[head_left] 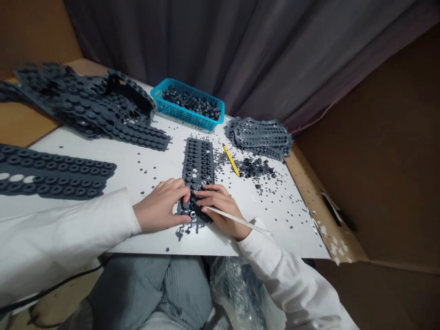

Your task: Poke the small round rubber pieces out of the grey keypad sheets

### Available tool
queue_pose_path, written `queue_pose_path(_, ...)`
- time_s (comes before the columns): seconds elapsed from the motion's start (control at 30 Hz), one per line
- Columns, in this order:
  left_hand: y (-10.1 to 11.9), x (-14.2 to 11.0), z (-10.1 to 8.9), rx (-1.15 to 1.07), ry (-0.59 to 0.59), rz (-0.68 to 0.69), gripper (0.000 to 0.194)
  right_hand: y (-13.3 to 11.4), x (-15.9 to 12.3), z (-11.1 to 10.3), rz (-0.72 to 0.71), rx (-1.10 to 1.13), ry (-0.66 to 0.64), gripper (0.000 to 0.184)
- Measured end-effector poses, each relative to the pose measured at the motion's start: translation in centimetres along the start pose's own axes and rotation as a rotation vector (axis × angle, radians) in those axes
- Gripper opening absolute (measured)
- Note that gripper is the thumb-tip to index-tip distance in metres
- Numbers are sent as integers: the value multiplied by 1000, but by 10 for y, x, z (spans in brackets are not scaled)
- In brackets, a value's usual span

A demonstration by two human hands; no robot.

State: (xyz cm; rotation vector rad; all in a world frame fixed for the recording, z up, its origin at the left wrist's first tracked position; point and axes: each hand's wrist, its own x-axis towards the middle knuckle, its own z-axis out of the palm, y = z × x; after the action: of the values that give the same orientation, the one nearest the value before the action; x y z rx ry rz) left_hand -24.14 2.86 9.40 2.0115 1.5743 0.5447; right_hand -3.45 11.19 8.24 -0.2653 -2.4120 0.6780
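A dark grey moulded rubber sheet [198,165] with rows of round raised pieces lies lengthwise before me on the white tabletop. My left hand [165,204] grips its near left edge, the thumb low on the sheet and the fingers curled over it. In my right hand [222,211] a thin white stick [233,217] is held, its tip end at the sheet between the two hands. The right fingers also rest on the sheet's right side. A few holes in the sheet show white. What lies under my fingertips is hidden.
A blue basket [222,110] of small dark pieces stands at the back. Rubber sheets are heaped at left [85,98], with another sheet [58,172] nearer. Right of centre lie a yellow pen-like tool [231,160], a dark pile [257,168], stacked perforated sheets [259,135] and scattered bits.
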Motion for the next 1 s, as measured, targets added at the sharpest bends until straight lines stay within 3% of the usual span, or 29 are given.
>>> queue_pose_path(0.27, 1, 0, 0, -3, -2, -3, 23, 0, -2, 0, 30, -3, -29, 13)
queue_pose_path(0.53, 0, 0, 0, 24, 12, -3, 24, 9, -5, 6, -86, -412, -90, 18)
queue_pose_path(0.63, -1, 0, 0, 35, 7, 1, 24, 12, -5, 6, -47, -473, -61, 22)
queue_pose_path(0.73, -2, 0, 1, 30, 6, 12, 24, 14, -2, 5, 87, -393, 34, 22)
queue_pose_path(0.83, -3, 0, 2, 19, 12, 14, 25, 13, 4, 2, 127, -183, 103, 17)
queue_pose_path(1.0, -2, -1, 0, 1, 38, 29, 28, 6, 7, -4, 102, 63, 45, 14)
